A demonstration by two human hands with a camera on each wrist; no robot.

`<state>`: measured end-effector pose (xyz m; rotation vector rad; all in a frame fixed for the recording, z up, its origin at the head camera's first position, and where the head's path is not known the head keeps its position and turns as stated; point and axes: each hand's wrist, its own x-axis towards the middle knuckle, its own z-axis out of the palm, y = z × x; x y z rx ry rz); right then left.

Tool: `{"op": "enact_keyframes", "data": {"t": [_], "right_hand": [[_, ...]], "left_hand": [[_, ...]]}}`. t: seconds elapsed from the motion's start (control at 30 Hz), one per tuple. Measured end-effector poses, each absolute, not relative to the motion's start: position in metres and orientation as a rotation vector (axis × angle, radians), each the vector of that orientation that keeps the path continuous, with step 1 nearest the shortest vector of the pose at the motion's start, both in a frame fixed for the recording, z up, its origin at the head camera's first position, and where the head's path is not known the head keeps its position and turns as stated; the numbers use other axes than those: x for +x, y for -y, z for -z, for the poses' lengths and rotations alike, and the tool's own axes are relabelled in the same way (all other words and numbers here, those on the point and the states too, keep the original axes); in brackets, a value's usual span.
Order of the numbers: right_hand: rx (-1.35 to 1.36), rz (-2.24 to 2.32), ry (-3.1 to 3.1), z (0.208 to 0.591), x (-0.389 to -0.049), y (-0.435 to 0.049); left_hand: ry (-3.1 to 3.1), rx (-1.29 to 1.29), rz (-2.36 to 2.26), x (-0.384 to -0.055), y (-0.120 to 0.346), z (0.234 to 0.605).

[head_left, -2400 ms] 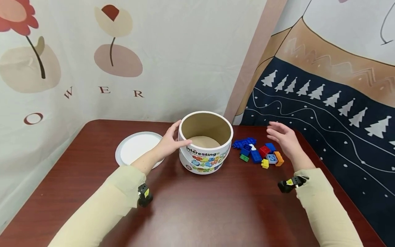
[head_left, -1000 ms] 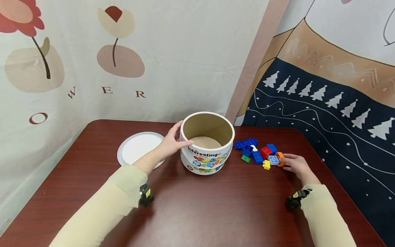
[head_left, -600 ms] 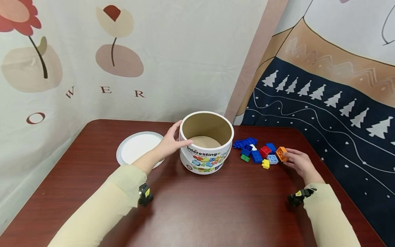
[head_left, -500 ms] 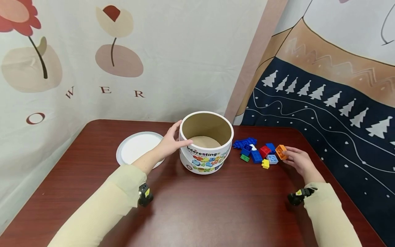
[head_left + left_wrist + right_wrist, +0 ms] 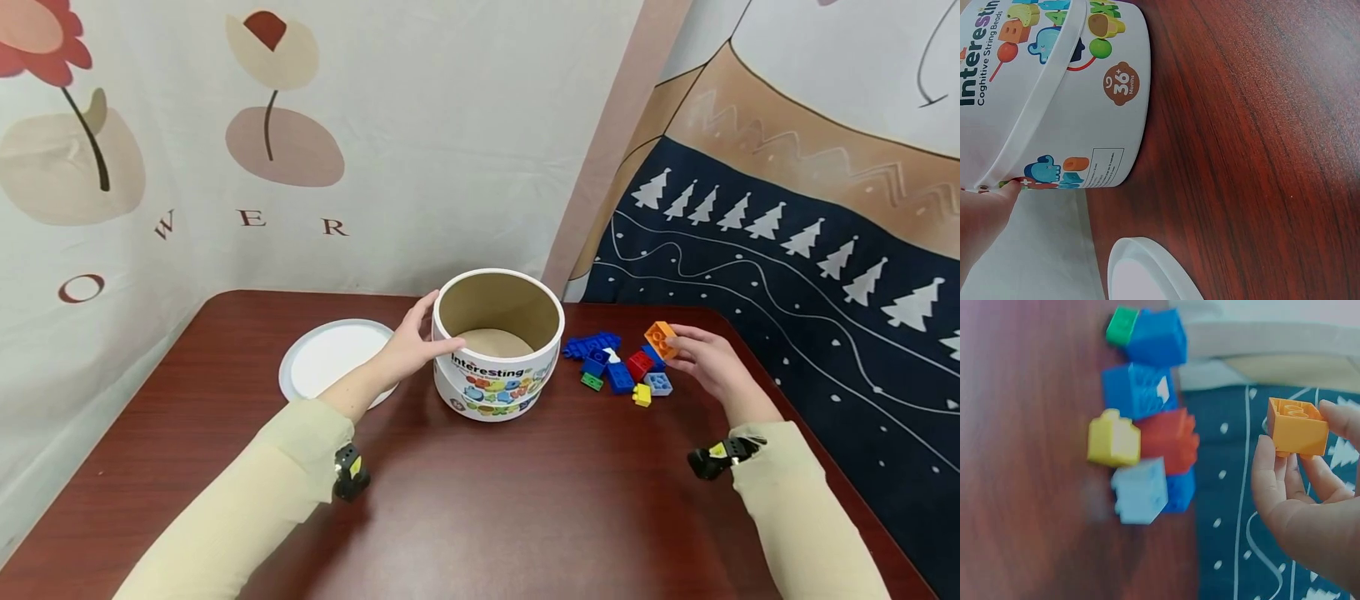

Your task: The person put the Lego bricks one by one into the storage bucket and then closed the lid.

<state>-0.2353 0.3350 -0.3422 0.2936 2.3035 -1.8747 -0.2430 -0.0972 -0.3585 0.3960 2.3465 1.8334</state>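
Observation:
An orange building brick is pinched between the thumb and fingers of my right hand, its hollow underside showing. The hand holds it above the far right of a loose pile of bricks. My left hand grips the left side of an open white tub with printed sides, thumb over the front of the rim. I see the tub's tan bottom with nothing lying on it. Under the right hand lie a red brick, a light blue brick, a yellow brick and a green brick.
Several dark blue bricks lie in the same pile, right of the tub. A round white lid rests on the brown table at the tub's left. Patterned cloth hangs behind the table.
My right hand has come down to the pile, taken the orange brick from its right edge, and lifted it up and leftward. The left hand stays on the tub.

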Motion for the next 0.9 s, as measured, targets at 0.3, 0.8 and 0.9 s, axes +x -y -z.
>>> {"op": "enact_keyframes", "data": {"t": [0.3, 0.8, 0.9], "right_hand": [[0.179, 1.836, -2.301, 0.316, -0.242, -0.305], [-0.009, 1.86, -2.246, 0.282, -0.249, -0.251], [-0.04, 1.867, -2.236, 0.279, -0.252, -0.241]], "left_hand": [[-2.358, 0.382, -1.821, -0.243, 0.097, 0.358], [-2.365, 0.375, -1.812, -0.243, 0.097, 0.358], [-2.364, 0.376, -1.815, -0.243, 0.096, 0.358]]}}
